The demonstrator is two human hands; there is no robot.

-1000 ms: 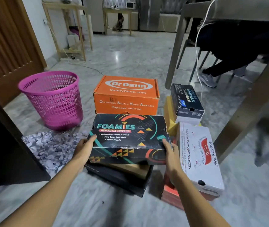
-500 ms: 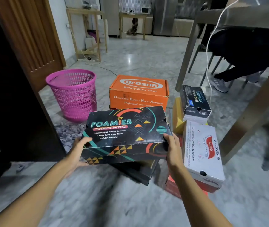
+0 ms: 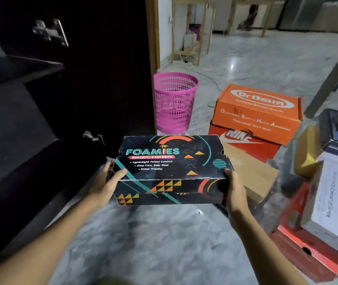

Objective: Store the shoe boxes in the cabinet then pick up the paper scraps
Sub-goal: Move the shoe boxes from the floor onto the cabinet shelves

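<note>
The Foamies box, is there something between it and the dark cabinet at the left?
Nothing visible does. The left hand and right hand hold the Foamies box by its ends, and the cabinet stands open left of it. The pink basket stands farther back, out of the path.

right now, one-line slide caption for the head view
Left hand and right hand grip the Foamies box by its ends beside the open dark cabinet.

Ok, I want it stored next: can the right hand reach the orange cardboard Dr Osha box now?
Probably not yet: the right hand grips the black Foamies shoe box with the left hand; the orange cardboard box sits uncovered.
</note>
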